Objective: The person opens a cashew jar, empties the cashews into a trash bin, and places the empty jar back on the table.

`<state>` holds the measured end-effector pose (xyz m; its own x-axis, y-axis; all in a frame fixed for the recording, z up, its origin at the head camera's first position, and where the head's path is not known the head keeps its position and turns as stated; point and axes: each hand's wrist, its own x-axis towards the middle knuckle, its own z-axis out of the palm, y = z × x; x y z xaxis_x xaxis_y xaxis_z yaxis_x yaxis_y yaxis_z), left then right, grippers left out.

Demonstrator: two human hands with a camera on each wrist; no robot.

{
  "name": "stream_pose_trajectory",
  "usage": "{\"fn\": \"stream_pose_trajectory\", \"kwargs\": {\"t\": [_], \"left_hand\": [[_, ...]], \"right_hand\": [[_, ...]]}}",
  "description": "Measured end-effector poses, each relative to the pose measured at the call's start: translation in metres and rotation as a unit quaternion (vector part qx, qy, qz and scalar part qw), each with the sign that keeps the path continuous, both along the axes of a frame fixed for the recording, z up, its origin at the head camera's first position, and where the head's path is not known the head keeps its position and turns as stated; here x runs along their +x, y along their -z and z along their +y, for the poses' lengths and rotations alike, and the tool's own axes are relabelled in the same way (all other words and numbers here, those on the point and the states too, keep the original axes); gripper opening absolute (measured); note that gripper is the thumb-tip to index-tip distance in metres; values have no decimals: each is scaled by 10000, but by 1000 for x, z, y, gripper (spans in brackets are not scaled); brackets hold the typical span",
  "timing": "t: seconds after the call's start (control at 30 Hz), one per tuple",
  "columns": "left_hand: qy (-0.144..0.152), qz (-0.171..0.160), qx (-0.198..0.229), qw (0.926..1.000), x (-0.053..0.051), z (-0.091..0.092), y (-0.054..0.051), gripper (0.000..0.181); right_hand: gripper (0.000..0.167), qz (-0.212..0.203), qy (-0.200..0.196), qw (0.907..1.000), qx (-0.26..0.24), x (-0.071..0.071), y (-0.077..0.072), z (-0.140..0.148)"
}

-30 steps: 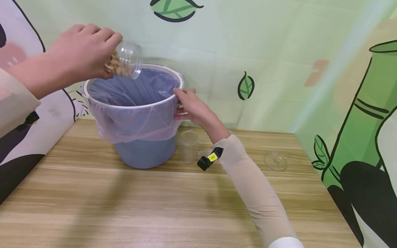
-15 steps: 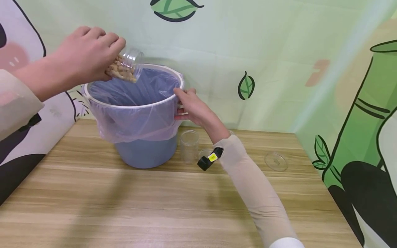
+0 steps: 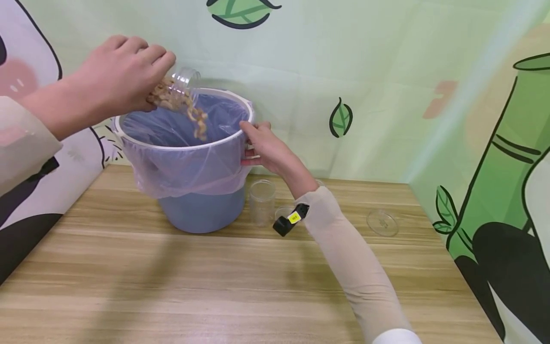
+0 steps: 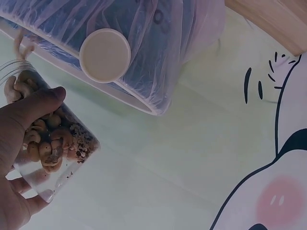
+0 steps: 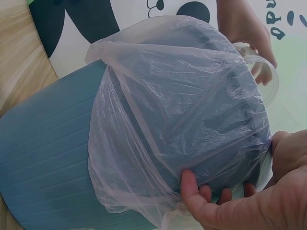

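Observation:
My left hand [image 3: 116, 79] grips a clear plastic jar [image 3: 185, 79] tipped sideways above the left part of a blue trash bin [image 3: 202, 212]. Cashew nuts [image 3: 196, 119] fall from its mouth into the bin. Inside the jar, the left wrist view shows more cashews [image 4: 50, 143] and small crumbs [image 4: 82, 143] near its base. A thin translucent bag [image 3: 189, 169] lines the bin and folds over its white rim. At the bin's right side my right hand [image 3: 270, 148] holds the rim, thumb on top and fingers against the outside. The bin's floor is hidden.
A clear upright jar [image 3: 262, 203] stands right of the bin, with another clear round piece partly hidden behind my right wrist. A clear round lid [image 3: 382, 223] lies farther right on the wooden table [image 3: 240, 291]. A printed cloth backdrop [image 3: 386, 95] rises behind.
My left hand has lowered slightly and tilted the jar's mouth further down. Cashews that were inside the jar now spill into the bin. My right hand stays on the rim.

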<state>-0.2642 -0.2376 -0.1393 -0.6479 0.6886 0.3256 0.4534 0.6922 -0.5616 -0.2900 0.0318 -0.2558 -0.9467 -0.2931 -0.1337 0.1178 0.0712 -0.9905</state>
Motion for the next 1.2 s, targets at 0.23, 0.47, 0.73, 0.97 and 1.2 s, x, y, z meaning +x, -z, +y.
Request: {"fn": "stream_pose_trajectory", "kwargs": {"t": [0.23, 0.47, 0.73, 0.97, 1.2], "left_hand": [[64, 14, 40, 10000, -1, 0, -2, 92], [127, 94, -107, 9998, -1, 8, -2, 90], [459, 230, -124, 9986, -8, 20, 1, 87], [354, 387, -205, 9984, -8, 13, 1, 86], [154, 457, -250, 9985, -7, 3, 0, 89]], "right_hand": [[48, -6, 21, 10000, -45, 0, 0, 0], [44, 28, 18, 10000, -56, 0, -1, 2], [43, 32, -35, 10000, -71, 0, 0, 1], [42, 32, -5, 10000, -68, 2, 1, 1], [41, 60, 18, 10000, -19, 1, 0, 2]]}}
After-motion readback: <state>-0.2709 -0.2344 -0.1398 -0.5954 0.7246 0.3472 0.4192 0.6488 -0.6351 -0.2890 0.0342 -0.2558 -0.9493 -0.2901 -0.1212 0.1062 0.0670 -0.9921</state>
